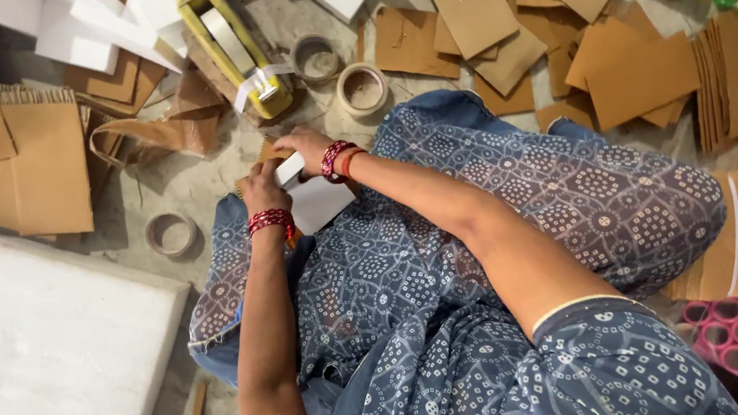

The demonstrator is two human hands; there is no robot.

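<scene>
Near the centre of the frame, slightly left: left hand (264, 190) and right hand (302, 144) both clamped on a small white box (314, 199) with a brown cardboard piece (272, 151) peeking out behind, all held over the lap above the floor (177, 185). Thin grip at the box's top edge only; likely to slip or crease if pressed unevenly. Yellow tape dispenser (236, 49) and empty tape cores (362, 88) just above, close enough to get knocked. Loose cardboard sheets (636, 73) crowding upper right.

Head view, steeply down, close
</scene>
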